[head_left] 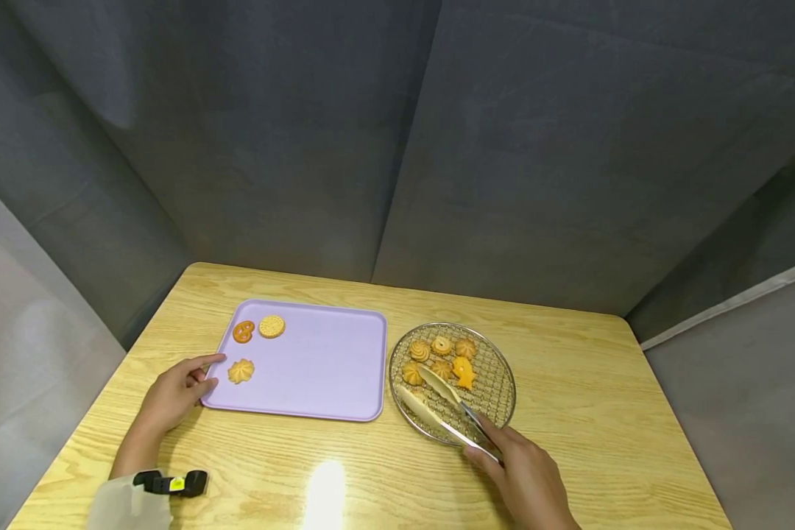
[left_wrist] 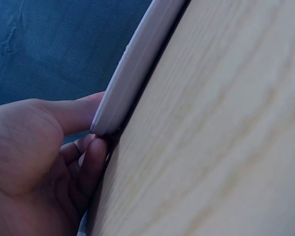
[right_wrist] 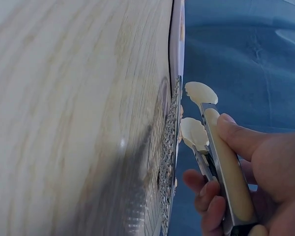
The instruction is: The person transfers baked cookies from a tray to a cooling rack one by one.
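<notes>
My left hand (head_left: 172,397) pinches the left rim of a lilac tray (head_left: 324,368), thumb and fingers at its edge in the left wrist view. On the tray lie a pretzel (head_left: 244,331), a round cookie (head_left: 271,326) and a flower-shaped cookie (head_left: 241,371). My right hand (head_left: 526,475) holds metal tongs (head_left: 467,412) with cream-coloured tips, parted above a round wire rack (head_left: 497,397). Several cookies sit on the rack, among them a swirl cookie (head_left: 420,350), a ring-shaped cookie (head_left: 442,345) and a fish-shaped cracker (head_left: 464,372). The tongs partly hide the cookies at the rack's near left.
Tray and rack stand side by side on a light wooden table (head_left: 603,427), a narrow gap between them. Grey curtains (head_left: 536,147) hang behind the table and at both sides. A black strap (head_left: 172,483) is round my left wrist.
</notes>
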